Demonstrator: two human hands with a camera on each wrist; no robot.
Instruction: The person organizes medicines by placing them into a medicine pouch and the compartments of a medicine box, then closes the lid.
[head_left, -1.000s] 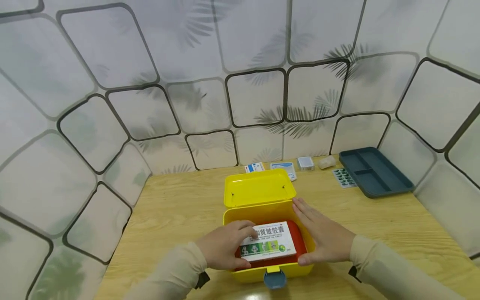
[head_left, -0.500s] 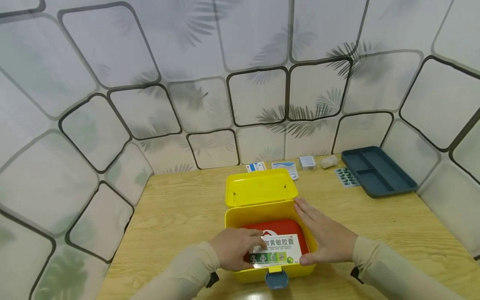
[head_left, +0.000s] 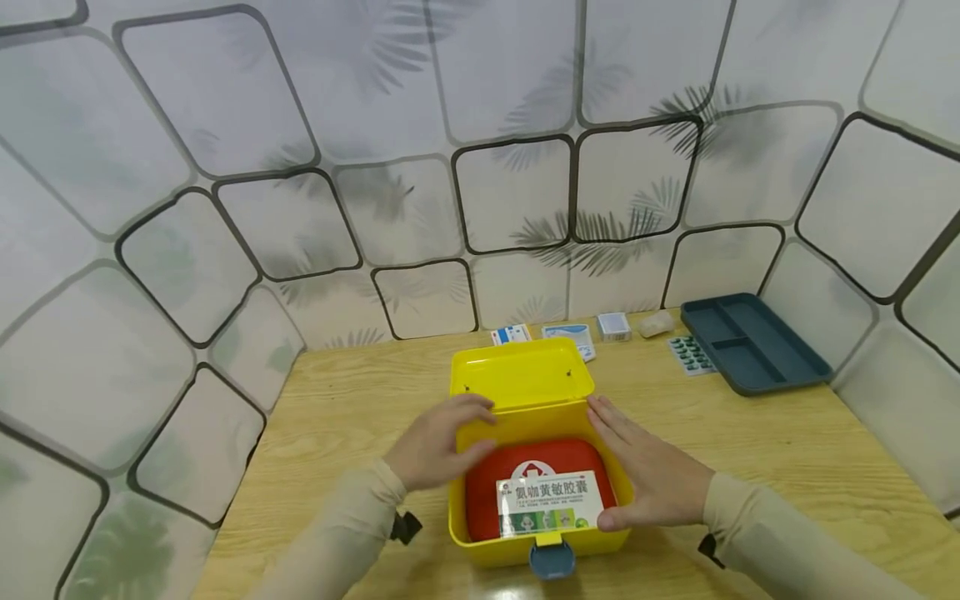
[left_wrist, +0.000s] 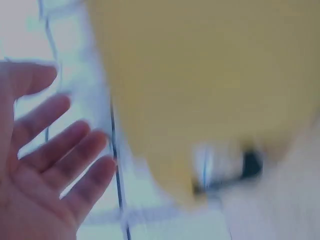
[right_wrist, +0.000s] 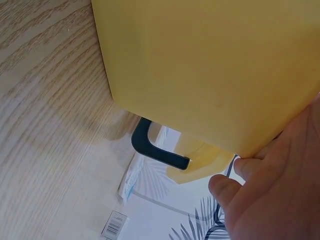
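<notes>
A yellow storage box [head_left: 517, 550] stands with its lid [head_left: 521, 371] raised at the back. Inside it lies a red case [head_left: 483, 493] with a white emblem, and a white medicine carton [head_left: 555, 498] with a green band rests on that case near the front. My right hand [head_left: 652, 477] rests on the box's right rim, fingers fairly straight along the wall, thumb by the front right corner. My left hand [head_left: 438, 442] hovers by the left rim, fingers spread and loosely bent. The left wrist view shows nothing between its fingers [left_wrist: 82, 157].
Behind the lid are small packets [head_left: 570, 340], a little white box [head_left: 613, 326] and a beige roll [head_left: 656, 324]. A capsule blister pack [head_left: 692, 356] lies partly beside a dark divided tray [head_left: 780, 346] at the back right. A patterned curtain [head_left: 517, 192] surrounds the table.
My left hand lowered the medicine carton forward and rightward onto the red case, let it go, and moved back left to the box's left rim. My right hand has stayed put.
</notes>
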